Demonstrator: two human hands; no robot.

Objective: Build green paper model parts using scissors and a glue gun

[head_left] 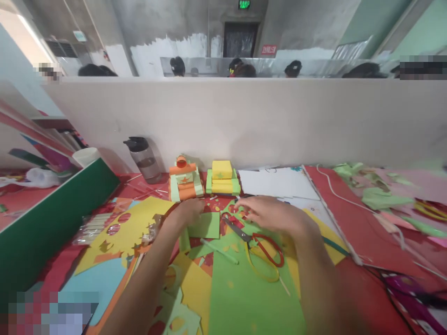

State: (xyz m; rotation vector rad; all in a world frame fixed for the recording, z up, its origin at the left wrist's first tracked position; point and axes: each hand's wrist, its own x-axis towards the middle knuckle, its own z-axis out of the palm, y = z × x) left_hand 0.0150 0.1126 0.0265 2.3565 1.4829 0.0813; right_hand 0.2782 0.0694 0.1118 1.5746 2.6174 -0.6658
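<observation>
Left hand (188, 212): at the square light-green paper card (209, 226); I can't tell whether I'm gripping.
Right hand (270, 214): apart from my left, fingers bent, hold unclear.
Red-and-yellow-handled metal scissors (245, 237): between my forearms, probably for quick reach.

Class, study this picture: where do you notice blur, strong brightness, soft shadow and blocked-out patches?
Head view: the left hand and right hand look soft, perhaps from motion; the upper-left corner is washed out; the exit sign glows green; faint shading falls on the partition beside the bottle; pixelation hides the lower-left corner.
</observation>
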